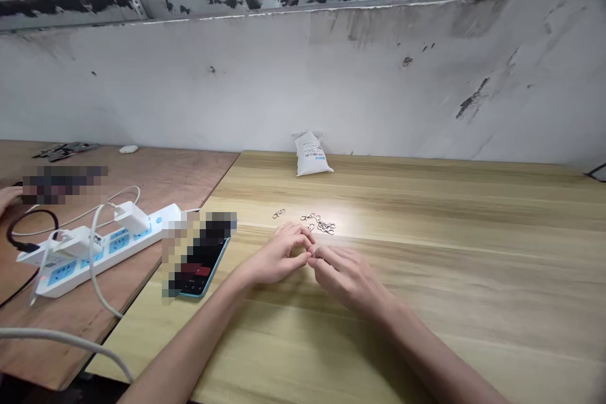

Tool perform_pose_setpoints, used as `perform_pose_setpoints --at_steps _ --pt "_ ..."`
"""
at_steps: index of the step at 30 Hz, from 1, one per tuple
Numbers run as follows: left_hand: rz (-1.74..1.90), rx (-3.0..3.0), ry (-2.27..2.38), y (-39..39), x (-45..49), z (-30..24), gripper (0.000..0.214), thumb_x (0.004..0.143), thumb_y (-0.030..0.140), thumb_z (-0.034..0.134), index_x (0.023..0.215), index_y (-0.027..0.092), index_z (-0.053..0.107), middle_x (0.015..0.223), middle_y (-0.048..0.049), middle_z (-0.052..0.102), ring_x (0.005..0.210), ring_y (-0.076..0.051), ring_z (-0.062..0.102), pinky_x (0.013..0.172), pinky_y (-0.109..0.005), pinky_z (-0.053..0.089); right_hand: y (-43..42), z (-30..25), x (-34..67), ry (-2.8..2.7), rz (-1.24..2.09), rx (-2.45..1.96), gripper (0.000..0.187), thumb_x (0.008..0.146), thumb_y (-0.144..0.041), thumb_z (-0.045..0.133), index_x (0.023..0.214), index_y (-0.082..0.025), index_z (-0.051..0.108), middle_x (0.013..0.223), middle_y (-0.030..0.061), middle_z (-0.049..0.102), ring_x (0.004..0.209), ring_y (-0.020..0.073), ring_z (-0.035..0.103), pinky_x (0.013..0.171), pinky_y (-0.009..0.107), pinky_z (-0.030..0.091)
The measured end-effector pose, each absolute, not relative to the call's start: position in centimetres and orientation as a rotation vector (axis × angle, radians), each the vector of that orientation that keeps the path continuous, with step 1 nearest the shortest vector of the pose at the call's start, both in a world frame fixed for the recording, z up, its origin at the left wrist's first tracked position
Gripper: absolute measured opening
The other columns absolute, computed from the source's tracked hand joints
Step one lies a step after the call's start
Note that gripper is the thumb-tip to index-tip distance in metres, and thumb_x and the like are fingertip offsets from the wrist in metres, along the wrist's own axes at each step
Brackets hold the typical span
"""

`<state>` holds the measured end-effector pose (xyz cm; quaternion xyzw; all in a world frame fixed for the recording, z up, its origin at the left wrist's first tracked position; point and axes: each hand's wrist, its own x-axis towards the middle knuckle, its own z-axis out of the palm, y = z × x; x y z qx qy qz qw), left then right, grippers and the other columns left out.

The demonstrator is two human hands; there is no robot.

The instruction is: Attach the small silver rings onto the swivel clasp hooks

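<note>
My left hand [285,254] and my right hand [348,274] meet above the wooden table [454,252], their fingertips pinched together and touching. A tiny glint shows between the fingertips, too small and too covered to name. Just beyond my hands lies a loose cluster of silver metal swivel clasps [326,227]. Apart from it, to the left, rests another silver clasp [279,214].
A white plastic packet [312,154] with a printed label stands near the wall. Left of my forearm lies a phone [201,268], partly pixelated. On the brown table are a power strip [113,246] with cables and another person's hand [8,197].
</note>
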<state>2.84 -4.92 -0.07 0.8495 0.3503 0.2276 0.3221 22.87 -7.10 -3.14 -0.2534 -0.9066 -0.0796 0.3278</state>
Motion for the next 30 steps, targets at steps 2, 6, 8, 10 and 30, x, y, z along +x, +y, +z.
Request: perform_pose_setpoints --at_steps 2,6,8,10,30 --pt "0.557 2.325 0.95 -4.9 2.8 -0.4 0.014 0.096 0.025 0.049 0.086 0.02 0.057 0.109 -0.0055 0.059 0.113 -0.021 0.051 0.11 -0.046 0.031 -7.1 -3.1 22.7 -2.422 -0.242 -0.64 0.019 0.095 -0.006 0.044 0.088 -0.014 0.06 0.083 0.0059 0.064 0.07 0.0148 0.056 0.058 0.027 0.042" --pt "0.499 2.431 0.985 -4.7 2.5 -0.8 0.013 0.097 0.023 0.046 0.088 0.02 0.055 0.109 -0.0051 0.059 0.111 -0.021 0.051 0.113 -0.049 0.025 -7.2 -3.2 22.5 -2.474 -0.372 -0.636 0.021 0.095 -0.006 0.043 0.086 -0.014 0.06 0.081 0.0056 0.064 0.065 0.0151 0.052 0.057 0.028 0.042" --pt "0.487 2.452 0.989 -4.7 2.5 -1.0 0.012 0.096 0.022 0.046 0.088 0.021 0.055 0.11 -0.0051 0.059 0.112 -0.021 0.051 0.113 -0.05 0.025 -7.2 -3.4 22.4 -2.489 -0.429 -0.63 0.022 0.094 -0.006 0.043 0.083 -0.014 0.061 0.08 0.0057 0.064 0.066 0.0159 0.052 0.058 0.029 0.043" --pt "0.478 2.485 1.007 -4.7 2.5 -1.2 0.011 0.095 0.021 0.046 0.087 0.021 0.054 0.109 -0.0049 0.059 0.112 -0.021 0.051 0.113 -0.051 0.023 -7.2 -3.7 22.1 -2.491 -0.452 -0.637 0.023 0.093 -0.006 0.043 0.08 -0.015 0.06 0.079 0.0052 0.064 0.067 0.0162 0.052 0.058 0.03 0.042" --pt "0.501 2.689 1.152 -4.0 1.3 -0.6 0.009 0.08 0.016 0.059 0.074 0.021 0.063 0.099 -0.0013 0.063 0.108 -0.021 0.056 0.115 -0.05 0.023 -5.7 -4.1 23.9 -2.368 0.094 -0.959 0.021 0.085 -0.009 0.046 0.071 -0.018 0.058 0.069 0.0005 0.06 0.059 0.011 0.047 0.053 0.026 0.024"
